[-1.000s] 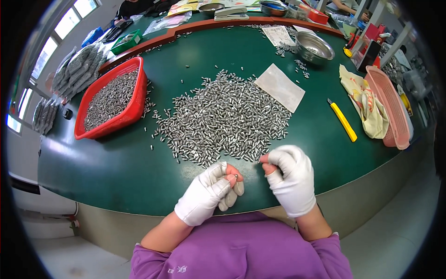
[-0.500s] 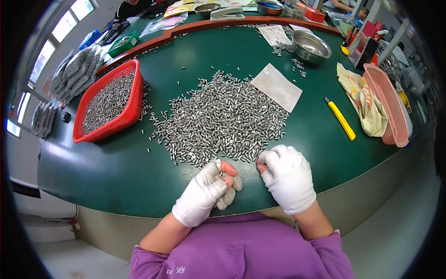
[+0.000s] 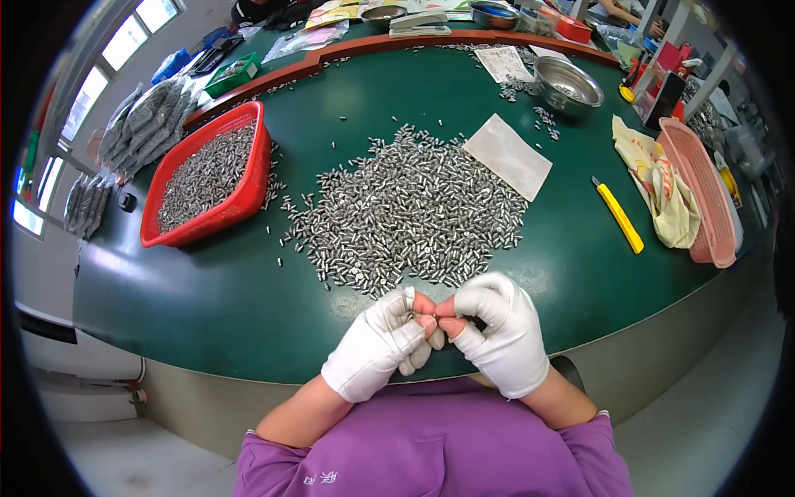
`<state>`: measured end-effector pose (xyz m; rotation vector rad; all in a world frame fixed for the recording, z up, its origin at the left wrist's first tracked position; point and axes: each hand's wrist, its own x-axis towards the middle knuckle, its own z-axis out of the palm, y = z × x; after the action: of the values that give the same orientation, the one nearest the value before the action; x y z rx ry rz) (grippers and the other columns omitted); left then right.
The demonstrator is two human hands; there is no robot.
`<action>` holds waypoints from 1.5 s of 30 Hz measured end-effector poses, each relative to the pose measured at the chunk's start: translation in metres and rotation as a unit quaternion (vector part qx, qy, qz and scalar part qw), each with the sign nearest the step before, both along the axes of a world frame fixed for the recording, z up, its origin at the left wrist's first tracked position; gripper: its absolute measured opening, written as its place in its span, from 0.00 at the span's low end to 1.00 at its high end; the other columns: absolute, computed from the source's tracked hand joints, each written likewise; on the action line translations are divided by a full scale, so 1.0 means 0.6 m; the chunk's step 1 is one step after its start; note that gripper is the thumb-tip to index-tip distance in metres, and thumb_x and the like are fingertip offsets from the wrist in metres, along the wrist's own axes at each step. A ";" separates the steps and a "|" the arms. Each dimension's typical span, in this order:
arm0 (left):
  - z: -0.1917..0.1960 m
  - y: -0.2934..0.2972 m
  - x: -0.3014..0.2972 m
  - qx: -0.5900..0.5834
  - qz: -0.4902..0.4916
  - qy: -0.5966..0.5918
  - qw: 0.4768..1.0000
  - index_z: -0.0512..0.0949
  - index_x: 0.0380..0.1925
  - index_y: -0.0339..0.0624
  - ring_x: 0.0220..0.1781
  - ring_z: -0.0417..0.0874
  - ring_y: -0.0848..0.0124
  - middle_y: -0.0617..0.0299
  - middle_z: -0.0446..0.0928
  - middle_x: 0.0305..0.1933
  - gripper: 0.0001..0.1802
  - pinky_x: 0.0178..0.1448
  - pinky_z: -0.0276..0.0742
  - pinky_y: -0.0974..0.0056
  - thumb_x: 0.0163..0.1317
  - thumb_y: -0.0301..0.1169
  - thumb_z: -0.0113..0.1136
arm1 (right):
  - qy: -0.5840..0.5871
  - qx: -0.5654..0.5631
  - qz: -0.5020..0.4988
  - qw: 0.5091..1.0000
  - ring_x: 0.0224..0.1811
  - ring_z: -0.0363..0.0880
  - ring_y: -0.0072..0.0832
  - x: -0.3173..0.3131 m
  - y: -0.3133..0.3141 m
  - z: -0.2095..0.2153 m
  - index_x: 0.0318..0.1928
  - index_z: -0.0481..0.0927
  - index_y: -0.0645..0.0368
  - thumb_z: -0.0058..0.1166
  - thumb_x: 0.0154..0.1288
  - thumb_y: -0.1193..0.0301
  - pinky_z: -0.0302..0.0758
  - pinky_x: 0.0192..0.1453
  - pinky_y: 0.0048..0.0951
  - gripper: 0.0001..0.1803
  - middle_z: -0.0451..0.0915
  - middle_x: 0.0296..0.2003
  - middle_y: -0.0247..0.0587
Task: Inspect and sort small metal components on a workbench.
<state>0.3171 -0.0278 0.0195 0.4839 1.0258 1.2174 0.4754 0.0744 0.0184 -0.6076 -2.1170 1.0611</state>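
Observation:
A wide heap of small silvery metal pins (image 3: 414,207) lies on the green table, just beyond my hands. White gloves with bare thumb and index fingertips cover both hands. My left hand (image 3: 377,344) is closed, its thumb and index finger pinching at a tiny metal piece (image 3: 435,316). From the right, my right hand (image 3: 501,335) meets it, thumb and index finger pinched on the same spot, fingertips touching. The piece is mostly hidden between the fingertips, so its exact shape cannot be made out.
A red plastic basket (image 3: 258,178) full of pins stands left. A white sheet (image 3: 509,156) touches the heap's right edge. Farther right lie a yellow utility knife (image 3: 619,215), a cream cloth (image 3: 662,195) and a pink basket (image 3: 704,199). A metal bowl (image 3: 570,87) sits at the back.
My right hand has moved left from the heap's near edge to meet my left hand. Their fingertips now come together. The whole view has shifted slightly.

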 end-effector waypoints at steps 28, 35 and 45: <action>-0.009 0.002 -0.009 0.072 -0.005 0.006 0.997 0.69 0.51 0.45 0.25 0.66 0.81 0.63 0.75 0.41 0.16 0.28 0.63 0.76 0.70 0.41 0.55 | -0.201 0.219 -0.063 0.953 0.35 0.76 0.35 0.013 0.022 -0.005 0.36 0.80 0.48 0.59 0.55 0.69 0.75 0.38 0.38 0.06 0.76 0.31 0.34; -0.003 0.000 -0.008 0.056 -0.015 0.005 0.998 0.69 0.49 0.45 0.25 0.67 0.82 0.63 0.75 0.40 0.15 0.27 0.63 0.77 0.71 0.40 0.54 | -0.237 0.227 -0.014 0.944 0.35 0.76 0.36 0.012 0.025 0.001 0.37 0.79 0.48 0.60 0.56 0.64 0.74 0.39 0.37 0.08 0.75 0.31 0.35; 0.008 0.003 -0.009 0.014 -0.083 0.045 0.995 0.72 0.45 0.45 0.25 0.68 0.84 0.67 0.75 0.36 0.14 0.26 0.63 0.78 0.72 0.43 0.52 | -0.050 0.185 -0.012 0.981 0.34 0.74 0.34 0.009 0.015 0.000 0.36 0.79 0.48 0.66 0.52 0.59 0.72 0.38 0.36 0.14 0.76 0.33 0.30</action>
<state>0.3115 -0.0261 0.0240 0.6376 1.0250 1.0715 0.4808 0.0832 0.0183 -0.5106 -2.3105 0.6096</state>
